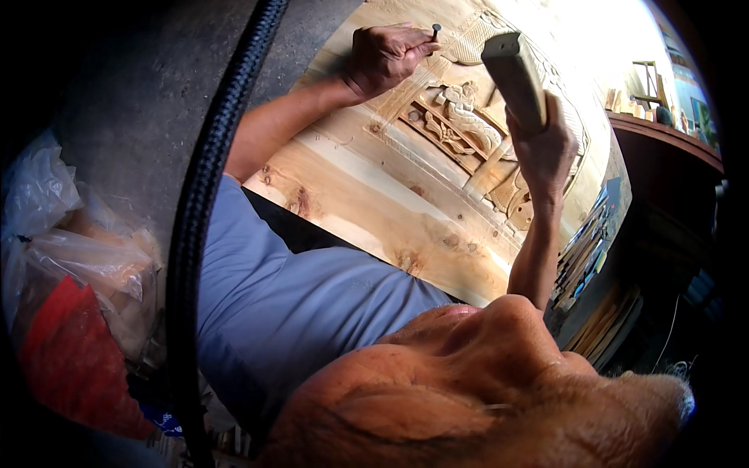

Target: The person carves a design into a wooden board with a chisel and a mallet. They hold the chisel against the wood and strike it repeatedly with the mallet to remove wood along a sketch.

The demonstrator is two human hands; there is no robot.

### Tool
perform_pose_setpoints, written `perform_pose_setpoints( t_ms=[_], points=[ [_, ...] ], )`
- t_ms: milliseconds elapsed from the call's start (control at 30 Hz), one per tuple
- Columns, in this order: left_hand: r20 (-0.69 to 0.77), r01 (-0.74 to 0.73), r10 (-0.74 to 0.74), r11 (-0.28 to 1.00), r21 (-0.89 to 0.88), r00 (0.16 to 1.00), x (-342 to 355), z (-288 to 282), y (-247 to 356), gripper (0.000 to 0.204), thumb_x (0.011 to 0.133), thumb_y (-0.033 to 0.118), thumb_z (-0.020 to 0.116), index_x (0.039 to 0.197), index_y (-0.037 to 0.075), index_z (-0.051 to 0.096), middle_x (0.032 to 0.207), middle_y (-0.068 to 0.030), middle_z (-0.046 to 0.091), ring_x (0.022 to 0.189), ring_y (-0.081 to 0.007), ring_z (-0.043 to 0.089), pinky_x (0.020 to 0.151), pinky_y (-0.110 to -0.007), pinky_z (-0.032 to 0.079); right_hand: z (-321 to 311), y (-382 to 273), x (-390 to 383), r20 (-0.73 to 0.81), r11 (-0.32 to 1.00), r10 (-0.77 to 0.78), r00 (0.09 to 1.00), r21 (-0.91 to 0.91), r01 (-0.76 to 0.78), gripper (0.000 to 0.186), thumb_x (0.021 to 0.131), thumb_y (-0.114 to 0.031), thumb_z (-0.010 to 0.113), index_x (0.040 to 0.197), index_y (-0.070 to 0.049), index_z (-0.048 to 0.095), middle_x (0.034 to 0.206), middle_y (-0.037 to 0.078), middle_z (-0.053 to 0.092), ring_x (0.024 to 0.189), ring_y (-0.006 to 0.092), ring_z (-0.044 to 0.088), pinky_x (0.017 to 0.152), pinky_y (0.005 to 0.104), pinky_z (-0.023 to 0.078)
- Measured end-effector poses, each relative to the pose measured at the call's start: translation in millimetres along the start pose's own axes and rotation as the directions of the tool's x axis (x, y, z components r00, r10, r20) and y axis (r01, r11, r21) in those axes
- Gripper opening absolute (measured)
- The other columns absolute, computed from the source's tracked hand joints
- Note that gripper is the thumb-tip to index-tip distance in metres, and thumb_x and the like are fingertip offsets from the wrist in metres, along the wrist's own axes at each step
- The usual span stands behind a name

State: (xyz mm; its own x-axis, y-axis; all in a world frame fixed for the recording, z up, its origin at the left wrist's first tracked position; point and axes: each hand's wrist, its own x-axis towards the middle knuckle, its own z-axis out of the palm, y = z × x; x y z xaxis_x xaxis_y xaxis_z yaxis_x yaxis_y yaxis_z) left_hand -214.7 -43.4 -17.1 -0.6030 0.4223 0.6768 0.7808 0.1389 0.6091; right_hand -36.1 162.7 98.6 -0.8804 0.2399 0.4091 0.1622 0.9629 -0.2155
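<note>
Our left hand [392,56] grips what seems a chisel [436,32], our right hand [544,148] a mallet [515,76]. The panel's [367,183] middle looks carved, its near edge still plain.

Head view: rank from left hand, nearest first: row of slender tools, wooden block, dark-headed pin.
From the left hand:
1. dark-headed pin, held in its fingers
2. wooden block, to its right, in the right hand
3. row of slender tools, farther right, lower in view
</note>
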Motion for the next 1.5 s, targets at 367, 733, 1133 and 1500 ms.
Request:
perform_pose_setpoints(
  t_ms=[367,733,1133,1500],
  points=[
    [-0.053,-0.159,0.166,0.980,0.116,0.985,-2,4,2,0.014,0.088,0.017,0.081,0.092,0.004,0.079,0.088,-0.0116,0.077,0.075,-0.0265,0.076,0.065,-0.032,0.060,3,-28,47,0.258,0.912,-0.184,0.948,-0.316,0.262,0.013,0.093,-0.002,0.063,0.102,-0.006,0.055,0.075,0.012,0.070,0.050,0.0183,0.061,0.037,0.0299,0.049],
    [0.006,0.191,-0.193,0.967,-0.170,0.981,-5,3,1,0.011,0.095,0.011,0.074,0.099,0.001,0.078,0.086,-0.0076,0.079,0.080,-0.0150,0.076,0.073,-0.026,0.058,-22,11,-28,-0.244,0.984,-0.124,0.962,0.095,0.151,0.033,0.084,-0.026,0.086,0.093,-0.001,0.065,0.069,0.014,0.066,0.049,0.0234,0.061,0.047,0.0384,0.051],
    [0.088,0.381,-0.374,0.861,-0.338,0.923,3,0,17,0.012,0.099,0.011,0.072,0.102,0.000,0.075,0.086,-0.0028,0.077,0.080,-0.0068,0.068,0.073,-0.022,0.053,27,-11,-180,0.235,0.988,-0.154,0.960,0.058,0.144,0.029,0.072,-0.009,0.073,0.094,-0.004,0.054,0.075,0.009,0.056,0.064,0.0227,0.060,0.053,0.0382,0.049],
    [0.084,0.364,-0.356,0.884,-0.292,0.931,2,5,8,0.015,0.099,0.014,0.072,0.101,0.000,0.076,0.087,-0.0025,0.077,0.081,-0.0075,0.069,0.076,-0.022,0.054,11,-25,-182,0.222,0.933,-0.318,0.922,0.244,0.264,0.079,0.064,-0.034,0.088,0.125,0.005,0.057,0.104,0.014,0.065,0.089,0.0282,0.065,0.078,0.0390,0.053]
  ],
)
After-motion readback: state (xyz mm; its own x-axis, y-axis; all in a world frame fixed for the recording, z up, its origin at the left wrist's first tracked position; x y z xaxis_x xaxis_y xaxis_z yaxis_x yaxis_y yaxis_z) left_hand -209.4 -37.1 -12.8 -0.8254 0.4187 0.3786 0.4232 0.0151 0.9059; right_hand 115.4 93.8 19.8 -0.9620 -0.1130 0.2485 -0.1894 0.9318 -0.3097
